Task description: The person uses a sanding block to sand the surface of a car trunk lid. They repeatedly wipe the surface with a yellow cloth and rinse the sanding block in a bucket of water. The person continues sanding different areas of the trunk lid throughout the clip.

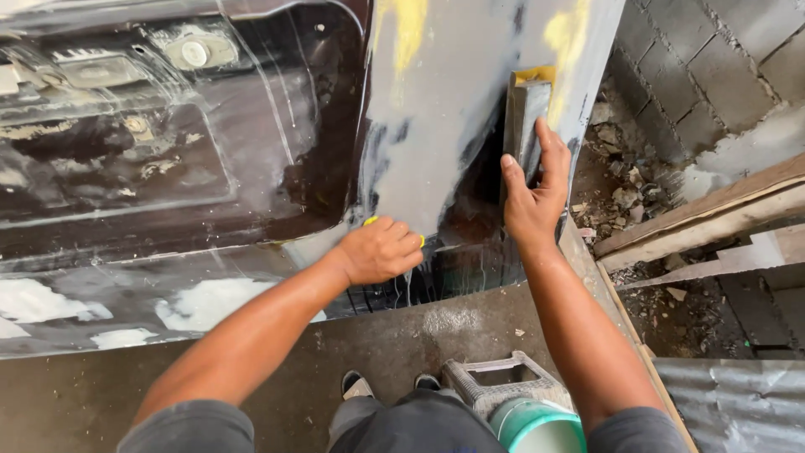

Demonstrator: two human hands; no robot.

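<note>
Grey and dark metal fills most of the view: it is a car body panel (436, 143) with yellow patches and white filler spots. The right hand (532, 197) presses a flat grey sanding block (527, 117) against the panel, fingers wrapped along its sides, and the block stands upright with a yellow top edge. The left hand (381, 250) is curled into a fist around a small yellow thing (371, 221), low on the panel where water runs down. The two hands are apart, side by side. Below them lies a wet concrete floor (402, 335). A little metal stool (503, 382) and a green bucket (537, 428) sit near the person's knees. Wooden planks (704, 222) and rubble lie at the right by a block wall (713, 59).
</note>
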